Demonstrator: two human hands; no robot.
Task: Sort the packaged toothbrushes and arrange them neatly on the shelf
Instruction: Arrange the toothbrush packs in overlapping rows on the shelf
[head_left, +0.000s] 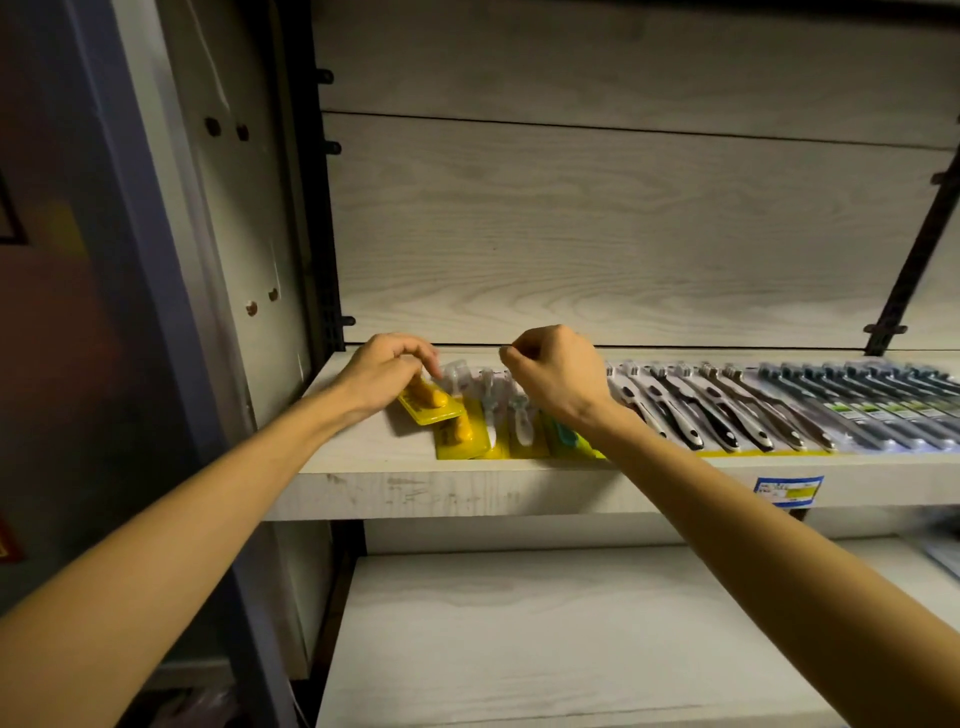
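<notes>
Toothbrush packs lie in a row along the upper shelf (363, 457). At the left end, a yellow pack (431, 402) sits skewed, tilted off the line, and my left hand (382, 374) grips its top end with curled fingers. Just beside it I see more yellow-backed packs (488, 431) overlapping each other. My right hand (558, 376) hovers over these, fingers curled tight; I cannot tell if it pinches anything. Further right run black-and-white brushes (701, 410), then dark ones (872, 405). A blue price label (787, 491) sticks to the shelf's front edge. Below lies a lower shelf (545, 634).
</notes>
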